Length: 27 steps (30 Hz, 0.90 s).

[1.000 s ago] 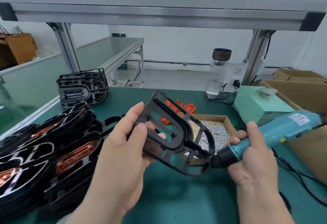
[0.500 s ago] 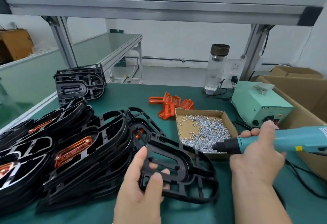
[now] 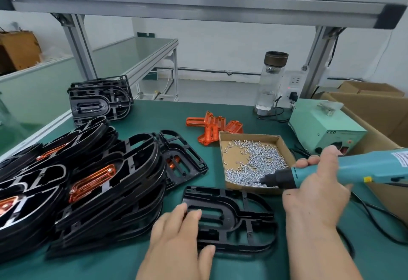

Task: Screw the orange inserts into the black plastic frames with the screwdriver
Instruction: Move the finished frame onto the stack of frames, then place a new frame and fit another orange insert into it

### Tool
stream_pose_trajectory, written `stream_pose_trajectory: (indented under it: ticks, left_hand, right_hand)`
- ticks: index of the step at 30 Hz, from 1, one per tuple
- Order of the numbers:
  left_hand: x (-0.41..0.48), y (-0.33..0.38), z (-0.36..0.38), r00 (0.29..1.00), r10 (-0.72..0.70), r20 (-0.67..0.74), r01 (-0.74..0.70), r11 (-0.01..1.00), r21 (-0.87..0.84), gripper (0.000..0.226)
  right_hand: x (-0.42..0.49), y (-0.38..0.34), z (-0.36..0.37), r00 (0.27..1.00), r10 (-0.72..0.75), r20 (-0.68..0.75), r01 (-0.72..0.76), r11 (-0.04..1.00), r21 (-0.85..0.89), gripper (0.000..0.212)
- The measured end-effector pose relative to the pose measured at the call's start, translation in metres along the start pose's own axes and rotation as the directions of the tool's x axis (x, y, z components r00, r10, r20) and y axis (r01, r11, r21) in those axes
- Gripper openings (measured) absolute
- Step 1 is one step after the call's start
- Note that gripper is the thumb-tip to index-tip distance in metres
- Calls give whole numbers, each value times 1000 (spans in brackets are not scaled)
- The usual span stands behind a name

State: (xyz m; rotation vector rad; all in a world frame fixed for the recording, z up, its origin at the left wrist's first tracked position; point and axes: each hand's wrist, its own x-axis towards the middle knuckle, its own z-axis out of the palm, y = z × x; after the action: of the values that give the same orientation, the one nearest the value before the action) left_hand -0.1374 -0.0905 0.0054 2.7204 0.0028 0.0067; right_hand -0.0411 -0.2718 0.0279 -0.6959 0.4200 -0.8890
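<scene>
The black frame [image 3: 242, 218] lies flat on the green surface [image 3: 154, 114] at lower centre, long axis running left to right, and its slot looks empty. The left hand [image 3: 176, 242] rests on the frame's left end, fingers [image 3: 192, 215] nearly straight, pressing down and gripping nothing. The loose orange inserts [image 3: 215, 129] lie up-frame, past the upper left corner of the screw tray [image 3: 249, 135], well apart from both hands. The right hand [image 3: 315, 193] is curled round the screwdriver [image 3: 364, 166], its bit dipping among the screws [image 3: 254, 164].
</scene>
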Motion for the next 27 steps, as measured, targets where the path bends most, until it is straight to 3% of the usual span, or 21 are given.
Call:
stream_pose_trajectory:
  ticks: [4,10,18,20,24,27]
  left_hand:
    - [6,8,1,996,78,33,-83,975,206,63]
    - [30,26,6,950,301,82,-307,949,73,65]
    - [40,29,10,948,190,256,-223,969,104,71]
    - [47,31,3,956,224,187,-236,971,40,62]
    - [93,53,-12,944,270,-190,-298,944,-141,26]
    - [150,71,-13,984,93,-150,-126,966,-226,34]
  right_hand:
    - [-2,1,-1,999,7,46,-7,1000,8,16]
    - [-3,2,0,996,22,89,-25,999,35,19]
    - [-4,1,1,997,33,63,-36,998,48,24]
    - [-3,0,0,997,43,59,-47,997,56,24]
    - [-1,-1,0,998,43,42,-46,996,73,21]
    - [1,1,2,998,42,36,-43,998,50,20]
